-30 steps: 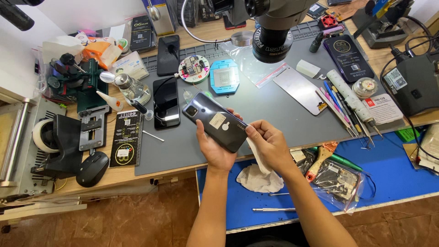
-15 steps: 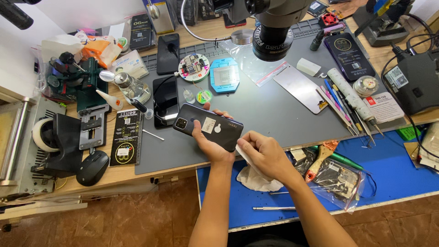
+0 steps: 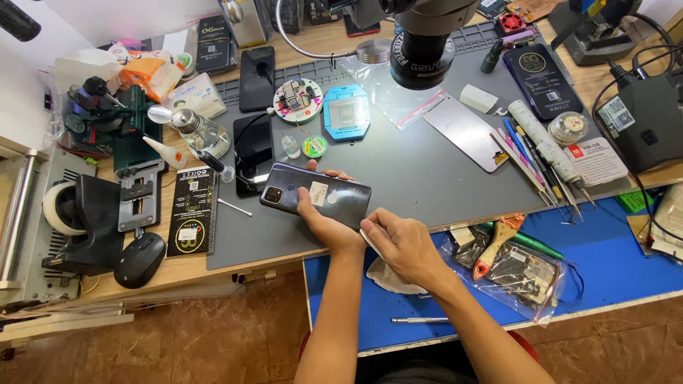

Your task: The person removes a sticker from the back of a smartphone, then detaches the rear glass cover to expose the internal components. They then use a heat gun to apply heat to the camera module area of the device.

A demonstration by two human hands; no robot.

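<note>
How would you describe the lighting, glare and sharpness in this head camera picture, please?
In the head view, a bright pool of light falls on the grey mat under the microscope head; the metal plate glares; the phone in the left hand shows a soft sheen; the right hand and bench are sharp; the wide lens bends the edges, and the lower floor is dimmer.

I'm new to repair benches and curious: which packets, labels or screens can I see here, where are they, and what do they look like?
Phone: held by the left hand, dark grey back up, small white sticker.
Black card: left of the grey mat, yellow round emblem.
Clear bag: on the blue mat, parts inside.
Dark phone: mat's left edge, screen off.
Right hand: holds a white cloth.
</note>
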